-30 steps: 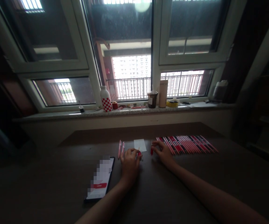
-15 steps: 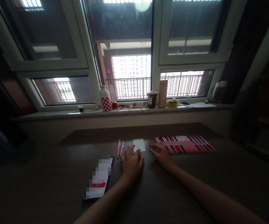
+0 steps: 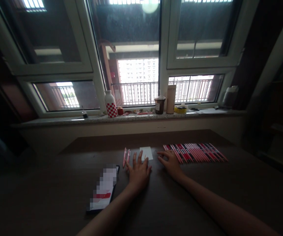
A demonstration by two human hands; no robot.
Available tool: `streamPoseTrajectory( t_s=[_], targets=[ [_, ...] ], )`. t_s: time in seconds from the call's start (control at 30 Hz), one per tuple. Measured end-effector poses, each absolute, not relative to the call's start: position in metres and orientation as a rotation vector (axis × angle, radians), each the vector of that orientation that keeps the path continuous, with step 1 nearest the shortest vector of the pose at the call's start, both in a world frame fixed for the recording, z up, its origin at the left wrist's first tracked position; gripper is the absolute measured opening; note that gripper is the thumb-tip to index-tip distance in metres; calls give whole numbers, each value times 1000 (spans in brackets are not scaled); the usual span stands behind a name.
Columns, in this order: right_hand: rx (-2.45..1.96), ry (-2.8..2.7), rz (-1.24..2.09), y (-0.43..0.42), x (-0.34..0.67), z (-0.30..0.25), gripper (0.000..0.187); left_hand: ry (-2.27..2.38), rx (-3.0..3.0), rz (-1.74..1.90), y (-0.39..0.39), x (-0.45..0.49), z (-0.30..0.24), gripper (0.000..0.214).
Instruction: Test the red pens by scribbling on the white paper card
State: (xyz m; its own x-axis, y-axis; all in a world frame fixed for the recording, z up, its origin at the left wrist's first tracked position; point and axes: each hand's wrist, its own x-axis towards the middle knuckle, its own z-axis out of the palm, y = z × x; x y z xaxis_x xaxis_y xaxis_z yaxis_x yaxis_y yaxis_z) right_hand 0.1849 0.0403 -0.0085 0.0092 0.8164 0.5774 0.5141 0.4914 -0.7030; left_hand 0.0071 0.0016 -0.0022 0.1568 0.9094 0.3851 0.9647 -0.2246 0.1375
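Scene dim and backlit: daylight enters only through the far windows [image 3: 141, 82], blown out there; near counter [image 3: 168, 203] underexposed; a lens flare top centre; edges bowed by wide-angle distortion

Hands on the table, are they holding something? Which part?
Nothing looks held. The left hand lies flat, fingers spread, beside two pink pens; the right hand rests by the pen row. Whatever is under the palms is hidden.

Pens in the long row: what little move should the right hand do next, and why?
Probably the right hand should reach slightly right and pinch one off the row of pens. It looks empty, fingers spread beside the row's left end, while the left hand lies flat near two pink pens.
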Motion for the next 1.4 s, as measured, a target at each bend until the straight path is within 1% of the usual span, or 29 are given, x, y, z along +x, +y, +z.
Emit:
streamPoseTrajectory(
  t_s=[0.43,0.6,0.77,0.97,1.17,1.27,1.4],
  targets=[
    [-1156,-1645,361,40,185,-9,19,-1855,-2317,-609,4,6,-7,43],
    [-1157,-1645,361,41,185,-9,18,-1865,-2328,-615,5,5,-7,47],
    [-1157,-1648,363,40,185,-8,18,-1900,-2326,-589,5,5,-6,54],
    [-1160,-1645,364,40,185,-9,18,-1849,-2341,-618,5,4,-6,45],
    [-1160,-1640,349,41,185,-10,18,-1830,-2354,-658,3,5,-3,49],
    [-1156,-1660,344,42,186,-11,19,-1831,-2333,-719,3,5,0,50],
    [-1180,-1681,319,41,185,-10,19,-1778,-2341,-902,1,3,5,50]
  ],
)
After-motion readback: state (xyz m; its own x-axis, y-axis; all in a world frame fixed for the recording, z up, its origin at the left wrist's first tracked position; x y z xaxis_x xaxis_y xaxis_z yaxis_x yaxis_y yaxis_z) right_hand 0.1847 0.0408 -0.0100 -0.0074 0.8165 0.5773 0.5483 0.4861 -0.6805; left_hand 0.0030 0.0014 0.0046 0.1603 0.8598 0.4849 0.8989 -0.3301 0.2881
